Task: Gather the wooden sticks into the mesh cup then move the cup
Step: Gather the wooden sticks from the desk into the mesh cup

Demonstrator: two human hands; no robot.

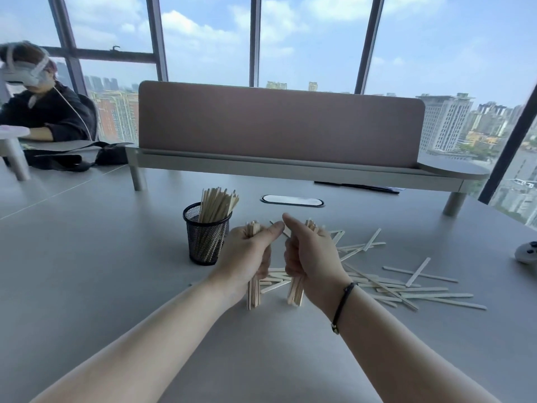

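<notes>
Wooden sticks [406, 289] are only partly gathered: a good number are already stood in the black mesh cup [207, 238] left of centre, while many are left scattered on the grey table [87, 257] at centre right. An upright bundle is clasped in the left hand [250, 254] and another in the right hand [308, 257], both beside the cup, which is judged not yet moved.

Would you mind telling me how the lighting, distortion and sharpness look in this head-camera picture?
Head view: bright daylight from the windows, soft shadows only; wide-angle bending bows the window frames and table edges; left hand, right hand, mesh cup and loose sticks are reasonably sharp; slight glare on the tabletop.
</notes>
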